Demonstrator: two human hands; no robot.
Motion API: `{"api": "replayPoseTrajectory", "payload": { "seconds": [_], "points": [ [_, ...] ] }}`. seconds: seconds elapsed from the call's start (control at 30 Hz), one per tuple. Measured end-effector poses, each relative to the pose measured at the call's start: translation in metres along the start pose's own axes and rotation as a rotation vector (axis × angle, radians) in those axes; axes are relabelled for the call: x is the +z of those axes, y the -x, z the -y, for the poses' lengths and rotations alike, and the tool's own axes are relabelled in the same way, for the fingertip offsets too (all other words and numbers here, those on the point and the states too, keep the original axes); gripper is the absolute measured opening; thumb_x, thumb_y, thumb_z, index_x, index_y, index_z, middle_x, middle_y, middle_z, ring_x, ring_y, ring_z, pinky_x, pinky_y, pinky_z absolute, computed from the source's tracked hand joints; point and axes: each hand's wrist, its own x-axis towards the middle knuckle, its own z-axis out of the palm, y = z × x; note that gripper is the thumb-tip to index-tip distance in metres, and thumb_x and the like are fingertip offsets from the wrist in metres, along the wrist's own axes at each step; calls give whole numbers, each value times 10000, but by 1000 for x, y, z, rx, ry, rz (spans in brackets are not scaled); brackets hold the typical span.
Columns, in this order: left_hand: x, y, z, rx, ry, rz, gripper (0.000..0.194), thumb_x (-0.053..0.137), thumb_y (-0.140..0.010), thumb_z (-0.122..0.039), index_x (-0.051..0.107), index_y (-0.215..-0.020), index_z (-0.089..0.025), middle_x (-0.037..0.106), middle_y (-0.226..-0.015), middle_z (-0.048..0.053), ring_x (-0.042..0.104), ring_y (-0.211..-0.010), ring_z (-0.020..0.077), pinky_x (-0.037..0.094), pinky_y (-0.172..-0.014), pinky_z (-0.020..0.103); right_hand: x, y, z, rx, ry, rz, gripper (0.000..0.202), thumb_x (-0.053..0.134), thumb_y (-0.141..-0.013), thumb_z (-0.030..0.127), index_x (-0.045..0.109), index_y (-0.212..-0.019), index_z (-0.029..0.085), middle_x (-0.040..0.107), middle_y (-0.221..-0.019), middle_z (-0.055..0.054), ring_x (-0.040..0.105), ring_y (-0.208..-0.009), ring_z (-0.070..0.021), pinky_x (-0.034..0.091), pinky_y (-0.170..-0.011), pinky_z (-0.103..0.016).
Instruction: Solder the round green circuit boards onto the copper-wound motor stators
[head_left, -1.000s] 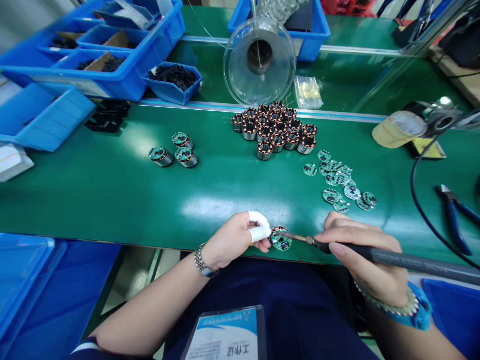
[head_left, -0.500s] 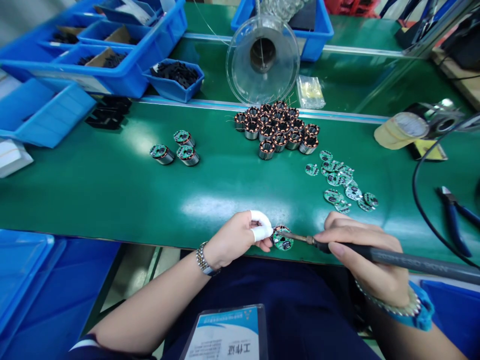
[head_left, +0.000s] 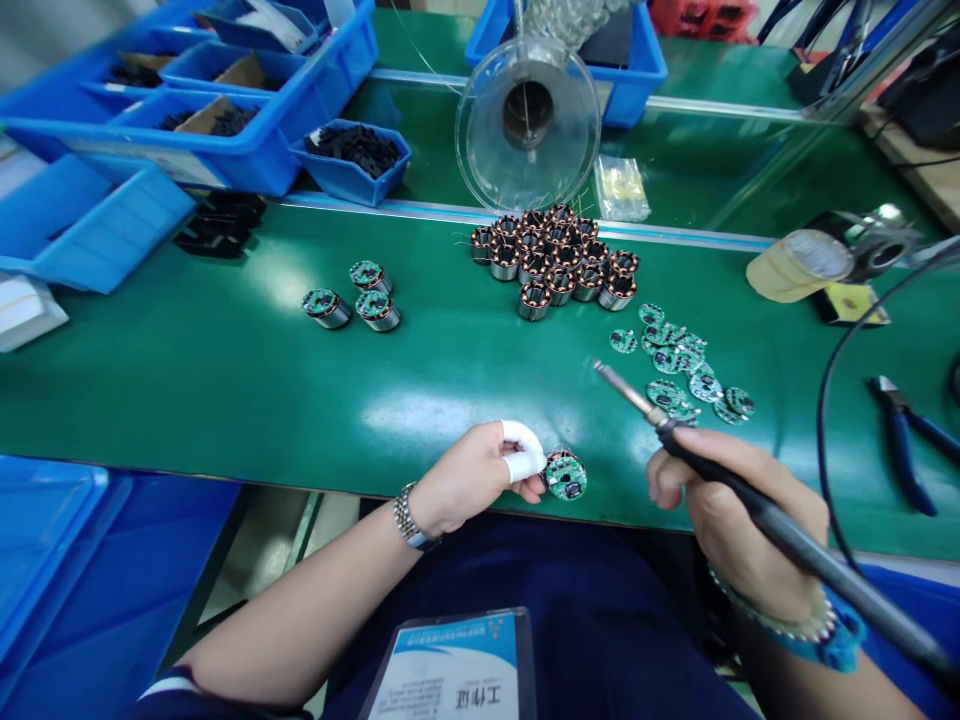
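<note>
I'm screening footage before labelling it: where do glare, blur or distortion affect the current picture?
Head view: a pale glare patch on the green tabletop beyond the left hand; head view: the top-left corner looks smeared, and the blue bin at the left edge appears stretched; head view: the circuit board beside that hand is fairly clear, but the badge's small print is unreadable.

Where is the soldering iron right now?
In the head view, the soldering iron is right of centre in the right grip, its tip left of the loose circuit boards, up and right of the board-topped coil in the left grip.
</note>
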Motion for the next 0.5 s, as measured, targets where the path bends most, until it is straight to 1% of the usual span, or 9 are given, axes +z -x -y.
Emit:
{"api": "replayPoseTrajectory", "payload": {
  "seconds": [0.07,0.13,0.2,0.27,0.33,0.4,0.5],
  "points": [
    [0,0,0,2,2,2,87,551,-730,-171,521,-661,-125,595,-594,25,580,-545,107,454,-585,241,6,2,0,-45,88,37,225,553,-794,175,578,-1011,228,631,-701,-4,605,-627,-143,491,-600,-289],
    [1,0,0,3,1,-1,91,554,-730,-177,522,-662,-125,596,-597,25,578,-546,105,454,-589,241,12,2,1,-107,209,104,235,606,-740,104,582,-946,214,646,-758,-8,611,-656,-133,491,-632,-262],
    [1,0,1,4,1,-6,98,558,-730,-185,523,-659,-126,595,-594,23,576,-547,106,453,-589,240,15,1,4,-159,247,169,282,597,-739,89,567,-994,207,636,-743,-7,596,-638,-123,485,-609,-247],
    [1,0,1,6,1,-6,101,560,-730,-187,524,-657,-127,594,-590,19,574,-544,105,450,-585,238,14,-2,7,-207,218,199,337,564,-763,116,542,-1090,198,612,-709,-12,577,-626,-130,476,-576,-259],
    [1,0,1,12,-4,0,99,555,-732,-182,523,-656,-127,594,-591,18,575,-543,104,450,-585,237,10,-5,10,-251,173,200,357,550,-763,140,547,-1117,184,596,-705,-32,564,-642,-152,467,-566,-292],
    [1,0,1,15,-15,-1,96,550,-735,-178,523,-659,-127,595,-594,19,579,-546,104,452,-586,237,5,-7,14,-253,130,191,310,542,-744,125,597,-1044,177,585,-682,-41,545,-628,-162,452,-553,-315],
    [1,0,1,20,-27,-5,92,549,-736,-176,526,-661,-127,598,-596,19,584,-550,106,455,-586,236,2,-9,18,-203,82,200,258,507,-731,76,639,-928,177,563,-600,-26,514,-563,-148,427,-525,-314]
  ]
}}
